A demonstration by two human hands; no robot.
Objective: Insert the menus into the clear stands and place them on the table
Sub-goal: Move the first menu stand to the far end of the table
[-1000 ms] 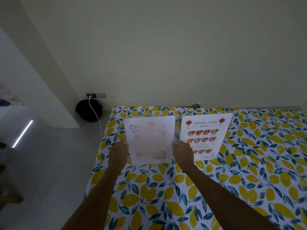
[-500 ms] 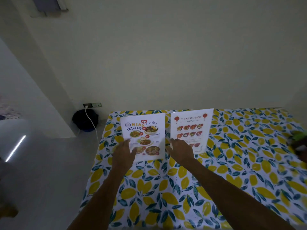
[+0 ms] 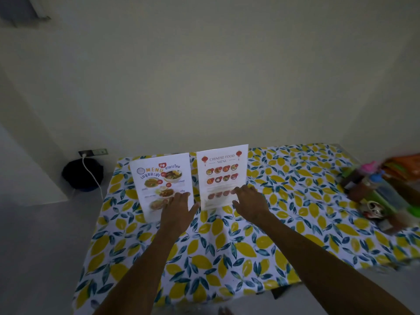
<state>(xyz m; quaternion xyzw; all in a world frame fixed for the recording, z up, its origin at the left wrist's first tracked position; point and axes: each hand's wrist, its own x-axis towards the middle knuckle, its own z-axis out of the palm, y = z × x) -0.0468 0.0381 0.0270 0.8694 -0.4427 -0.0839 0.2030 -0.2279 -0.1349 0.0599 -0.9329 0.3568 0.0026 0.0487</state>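
Two menus stand upright in clear stands at the far left of the lemon-print table [image 3: 204, 258]. The Thai menu [image 3: 156, 180] is on the left and the Chinese food menu [image 3: 221, 171] is just to its right. My left hand [image 3: 178, 210] is spread in front of the Thai menu's lower right corner, thumb pointing toward the other stand. My right hand [image 3: 251, 202] covers the Chinese menu's lower right corner, with its fingertips on the stand's face. Neither hand visibly clamps anything.
Several sauce bottles and colourful packets [image 3: 372, 189] crowd the table's right edge. On the floor to the left lies a black bag [image 3: 81, 176], with a white cable running up to a wall socket [image 3: 93, 152]. A pale wall rises right behind the table.
Both hands have let go of the sides of the Thai menu stand. My left hand slid to its lower right corner, and my right hand moved over onto the Chinese menu stand.
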